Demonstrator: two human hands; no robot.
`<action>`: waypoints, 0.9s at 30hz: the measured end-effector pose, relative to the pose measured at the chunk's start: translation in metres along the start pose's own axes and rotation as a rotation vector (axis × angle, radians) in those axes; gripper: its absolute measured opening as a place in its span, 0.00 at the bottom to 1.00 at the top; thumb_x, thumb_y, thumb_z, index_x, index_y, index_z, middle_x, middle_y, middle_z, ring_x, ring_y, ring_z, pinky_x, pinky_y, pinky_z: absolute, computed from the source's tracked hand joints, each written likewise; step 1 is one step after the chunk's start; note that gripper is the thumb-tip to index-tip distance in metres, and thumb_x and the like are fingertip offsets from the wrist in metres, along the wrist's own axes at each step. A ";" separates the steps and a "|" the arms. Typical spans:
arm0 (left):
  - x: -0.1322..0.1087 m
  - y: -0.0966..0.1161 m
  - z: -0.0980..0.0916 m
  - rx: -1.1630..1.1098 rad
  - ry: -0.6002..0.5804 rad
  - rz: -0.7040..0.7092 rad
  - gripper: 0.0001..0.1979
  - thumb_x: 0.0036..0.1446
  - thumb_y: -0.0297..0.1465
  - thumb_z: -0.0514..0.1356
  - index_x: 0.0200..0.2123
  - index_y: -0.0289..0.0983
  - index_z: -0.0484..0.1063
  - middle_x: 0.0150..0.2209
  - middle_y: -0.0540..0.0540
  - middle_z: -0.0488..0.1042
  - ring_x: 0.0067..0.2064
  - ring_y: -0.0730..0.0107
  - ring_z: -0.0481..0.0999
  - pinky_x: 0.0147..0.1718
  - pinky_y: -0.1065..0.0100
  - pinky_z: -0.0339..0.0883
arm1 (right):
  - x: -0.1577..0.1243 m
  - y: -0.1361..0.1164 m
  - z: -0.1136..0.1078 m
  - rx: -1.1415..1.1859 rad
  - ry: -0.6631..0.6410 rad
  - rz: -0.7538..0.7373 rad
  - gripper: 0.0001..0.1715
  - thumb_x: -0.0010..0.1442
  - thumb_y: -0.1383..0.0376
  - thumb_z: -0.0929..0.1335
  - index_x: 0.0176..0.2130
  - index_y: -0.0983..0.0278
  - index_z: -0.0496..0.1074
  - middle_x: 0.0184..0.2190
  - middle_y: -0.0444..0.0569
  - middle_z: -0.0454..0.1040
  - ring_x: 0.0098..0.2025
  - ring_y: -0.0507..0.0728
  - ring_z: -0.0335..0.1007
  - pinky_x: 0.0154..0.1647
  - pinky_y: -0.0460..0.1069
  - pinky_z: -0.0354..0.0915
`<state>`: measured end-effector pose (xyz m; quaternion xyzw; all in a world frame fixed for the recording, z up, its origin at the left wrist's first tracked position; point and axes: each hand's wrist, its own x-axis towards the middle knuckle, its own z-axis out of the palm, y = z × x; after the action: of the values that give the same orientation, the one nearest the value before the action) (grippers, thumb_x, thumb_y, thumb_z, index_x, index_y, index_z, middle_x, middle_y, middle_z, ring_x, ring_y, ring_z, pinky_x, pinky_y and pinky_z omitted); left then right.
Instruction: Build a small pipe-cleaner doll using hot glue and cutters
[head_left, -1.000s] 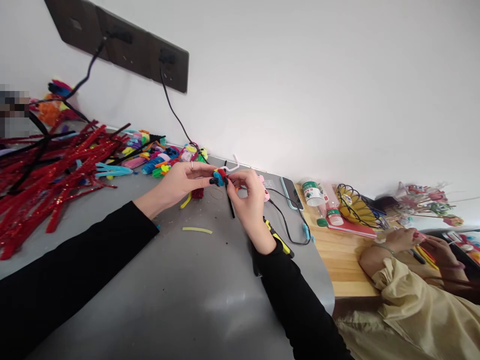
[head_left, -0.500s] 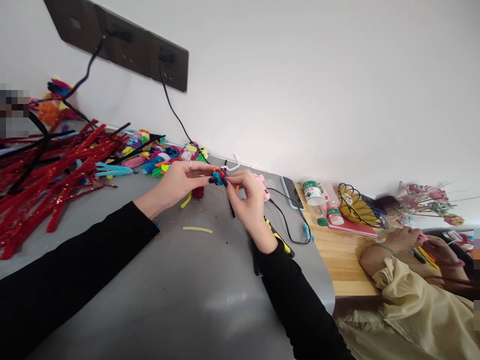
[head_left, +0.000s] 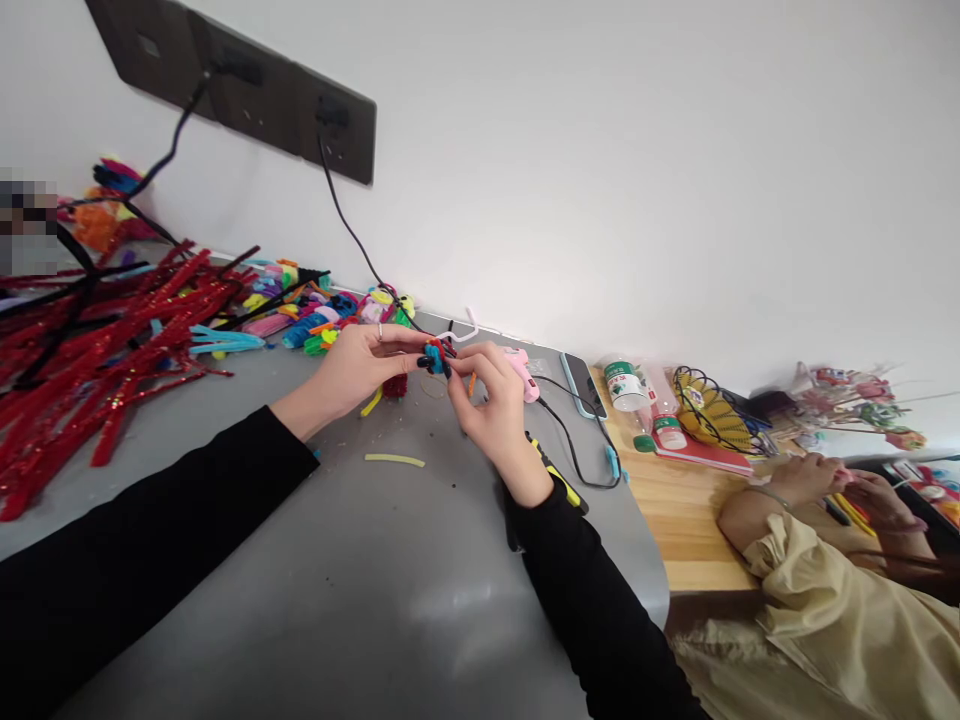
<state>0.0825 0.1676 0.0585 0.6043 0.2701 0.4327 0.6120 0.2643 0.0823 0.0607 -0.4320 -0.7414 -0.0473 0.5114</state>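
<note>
A small bundle of blue, red and black fuzzy stems (head_left: pixel 435 354) is held up between both hands over the grey table (head_left: pixel 360 580). My left hand (head_left: pixel 352 372) pinches its left side with thumb and fingers; a ring is on one finger. On the other side, my right hand (head_left: pixel 491 400) has its fingertips closed on the bundle. Below the hands are a dark red piece (head_left: pixel 395 386) and a short yellow-green strip (head_left: pixel 394 460). Behind my right hand rests a pink glue gun (head_left: pixel 522 374) with a black cord.
Red glittery stems (head_left: pixel 112 350) and coloured bundles (head_left: pixel 300 310) cover the left and back. To the right are a phone (head_left: pixel 583 385), bottles (head_left: pixel 626 390) and a yellow wire basket (head_left: pixel 712 410). Another person's hands (head_left: pixel 810 480) are at the wooden table (head_left: pixel 667 530).
My right hand has shifted slightly left with its fingers bent closer on the bundle, which has turned a little. My left hand has barely moved.
</note>
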 end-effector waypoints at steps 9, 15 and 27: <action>0.001 -0.001 0.000 0.042 0.013 0.010 0.27 0.40 0.49 0.82 0.39 0.38 0.88 0.45 0.38 0.88 0.54 0.43 0.85 0.59 0.50 0.79 | -0.003 0.000 0.000 -0.032 -0.038 0.024 0.08 0.71 0.70 0.65 0.44 0.58 0.73 0.42 0.51 0.78 0.44 0.59 0.77 0.44 0.56 0.74; 0.003 -0.001 -0.002 0.057 0.014 -0.036 0.31 0.37 0.51 0.82 0.41 0.38 0.88 0.45 0.38 0.88 0.53 0.43 0.85 0.56 0.51 0.81 | -0.002 0.000 -0.003 -0.125 -0.103 0.049 0.27 0.69 0.66 0.70 0.65 0.54 0.66 0.57 0.56 0.74 0.60 0.66 0.71 0.61 0.65 0.70; 0.003 0.001 -0.004 -0.058 -0.113 -0.157 0.29 0.37 0.50 0.83 0.39 0.39 0.87 0.39 0.39 0.87 0.48 0.48 0.86 0.53 0.52 0.81 | -0.001 0.010 -0.009 -0.129 -0.240 0.039 0.24 0.71 0.63 0.72 0.63 0.52 0.70 0.58 0.55 0.73 0.60 0.65 0.70 0.62 0.65 0.68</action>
<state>0.0802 0.1719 0.0598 0.5867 0.2689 0.3564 0.6756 0.2771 0.0834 0.0606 -0.4811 -0.7840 -0.0329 0.3910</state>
